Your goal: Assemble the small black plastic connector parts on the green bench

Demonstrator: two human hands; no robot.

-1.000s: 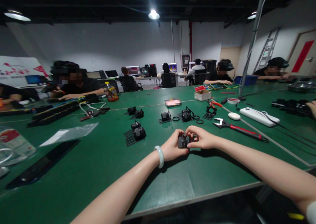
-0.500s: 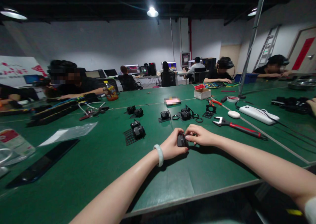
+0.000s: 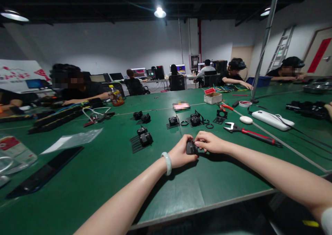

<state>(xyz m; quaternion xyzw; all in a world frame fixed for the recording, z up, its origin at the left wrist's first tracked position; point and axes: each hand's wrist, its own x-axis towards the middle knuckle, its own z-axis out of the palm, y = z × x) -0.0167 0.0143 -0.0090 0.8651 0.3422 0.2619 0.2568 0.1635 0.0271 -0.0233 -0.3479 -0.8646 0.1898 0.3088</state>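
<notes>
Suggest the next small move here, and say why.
Perhaps a small turn by the right hand while the left hand steadies the black fitting: the left's grip is around it, and the right's fingertips are bent in at its right side. What they pinch, if anything, is hidden.

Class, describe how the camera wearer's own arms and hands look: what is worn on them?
The left hand is ungloved, with a smooth, rounded, pale greenish-white bangle around its wrist. The right hand is ungloved too, its wrist without jewellery. A whitish sleeve shows at the lower right edge, high on the right arm.
</notes>
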